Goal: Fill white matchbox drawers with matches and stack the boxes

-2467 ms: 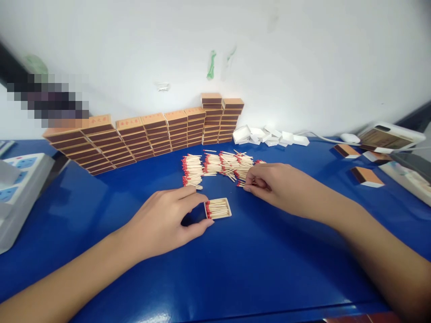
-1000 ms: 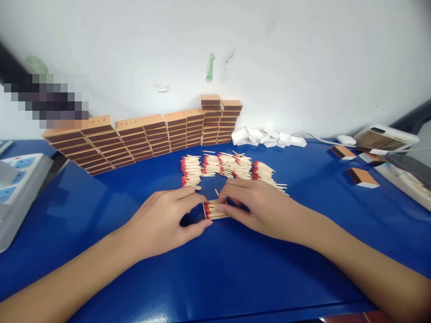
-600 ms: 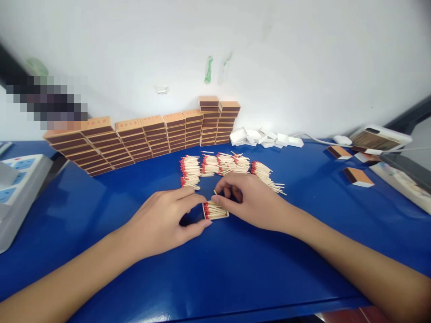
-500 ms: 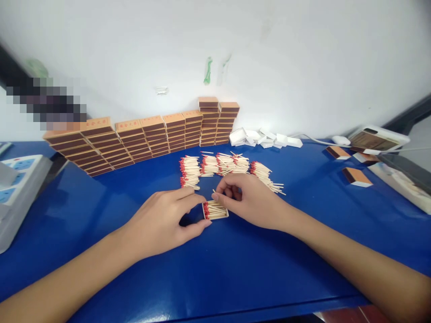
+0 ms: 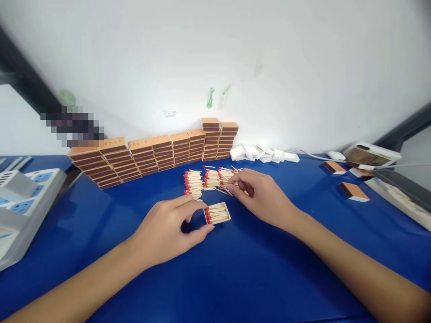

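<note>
Right hand [image 5: 261, 193] gone from tray [image 5: 228, 211] to loose matches [image 5: 193, 181] behind it, thumb and forefinger nearly together; can't tell if match held. Tray, bearing red-tipped matches [image 5: 218, 213], lies on blue table [image 5: 229, 278]; left hand [image 5: 164, 231], part-open, grips its left end. Matchbox stacks [image 5: 144, 160] farther behind tray.

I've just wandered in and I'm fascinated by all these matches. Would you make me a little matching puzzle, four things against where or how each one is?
Things:
1. Tray filled with matches
2. Stacked matchboxes
3. White trays
4. Loose matches

Where or how:
A. Heaped together, right of the brown-sided stacks
B. Lying in bunches on the blue tabletop, near the right hand
C. Between thumb and fingers of the left hand
D. Lined along the wall, tallest at the right end

Pairs: 1-C, 2-D, 3-A, 4-B
</note>
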Available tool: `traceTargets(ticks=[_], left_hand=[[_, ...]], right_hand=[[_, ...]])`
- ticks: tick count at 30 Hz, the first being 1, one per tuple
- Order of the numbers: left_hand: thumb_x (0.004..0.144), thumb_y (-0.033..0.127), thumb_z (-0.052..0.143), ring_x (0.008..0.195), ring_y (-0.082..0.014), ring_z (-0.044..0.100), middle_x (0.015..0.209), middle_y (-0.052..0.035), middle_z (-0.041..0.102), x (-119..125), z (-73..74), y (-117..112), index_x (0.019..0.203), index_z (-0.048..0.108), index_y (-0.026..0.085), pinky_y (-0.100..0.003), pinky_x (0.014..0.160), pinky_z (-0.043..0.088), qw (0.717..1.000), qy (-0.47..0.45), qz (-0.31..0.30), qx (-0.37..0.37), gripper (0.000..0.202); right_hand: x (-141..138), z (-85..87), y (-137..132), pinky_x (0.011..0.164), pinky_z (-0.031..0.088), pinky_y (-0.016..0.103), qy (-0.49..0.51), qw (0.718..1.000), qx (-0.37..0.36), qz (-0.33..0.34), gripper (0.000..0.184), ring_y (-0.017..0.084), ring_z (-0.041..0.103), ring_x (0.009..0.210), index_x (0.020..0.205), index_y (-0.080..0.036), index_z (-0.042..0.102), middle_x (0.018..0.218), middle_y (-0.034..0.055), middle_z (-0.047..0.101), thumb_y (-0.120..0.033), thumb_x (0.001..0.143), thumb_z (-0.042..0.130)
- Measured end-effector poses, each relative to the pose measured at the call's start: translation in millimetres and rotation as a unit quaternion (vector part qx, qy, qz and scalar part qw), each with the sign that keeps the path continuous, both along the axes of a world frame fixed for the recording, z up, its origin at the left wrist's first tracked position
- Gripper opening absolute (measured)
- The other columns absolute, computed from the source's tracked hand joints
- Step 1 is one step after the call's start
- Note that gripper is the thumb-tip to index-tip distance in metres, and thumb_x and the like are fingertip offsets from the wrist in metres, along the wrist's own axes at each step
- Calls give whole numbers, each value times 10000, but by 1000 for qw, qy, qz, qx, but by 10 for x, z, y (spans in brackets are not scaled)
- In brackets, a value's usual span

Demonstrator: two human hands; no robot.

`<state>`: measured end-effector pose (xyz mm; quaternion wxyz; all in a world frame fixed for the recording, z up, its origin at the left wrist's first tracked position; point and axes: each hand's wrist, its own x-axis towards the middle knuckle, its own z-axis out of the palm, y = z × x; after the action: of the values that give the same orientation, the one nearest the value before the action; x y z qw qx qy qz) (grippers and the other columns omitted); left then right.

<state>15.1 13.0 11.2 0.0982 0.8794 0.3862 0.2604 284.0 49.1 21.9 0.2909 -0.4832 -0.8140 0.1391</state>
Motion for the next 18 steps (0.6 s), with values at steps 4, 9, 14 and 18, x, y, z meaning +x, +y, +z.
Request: traceTargets(ticks=[4,9,14,18], left_hand=[[955,385,725,632,-131,593,793,20,642,11,-2,10,1151,756,221,-265,585,444,999,42,2,-31,257],[967,411,699,647,-139,589,822,8,649,23,23,7,1136,753,228,-271,586,423,997,53,7,-55,255],[981,400,686,656,-135,579,827,15,639,8,20,16,1145,742,232,-271,601,422,997,49,-3,-61,242],[977,406,697,645,-128,565,825,21,628,4,10,27,1165,739,235,-266,598,425,997,49,-4,-65,257]], right_hand=[[-54,40,-118,648,430,284,27,992,-20,118,153,148,550,688,1030,-212,750,763,-4,601,-265,1035,606],[-131,-14,-217,658,450,281,-5,985,-54,166,188,145,588,735,1086,-212,785,864,27,646,-197,1020,609],[-138,-69,-202,647,445,279,-11,984,-63,165,175,145,585,731,1082,-221,778,867,26,648,-200,1028,613],[-103,-78,-179,685,469,283,-11,980,-78,185,202,163,639,848,1101,-234,756,1006,53,674,-221,1072,557]])
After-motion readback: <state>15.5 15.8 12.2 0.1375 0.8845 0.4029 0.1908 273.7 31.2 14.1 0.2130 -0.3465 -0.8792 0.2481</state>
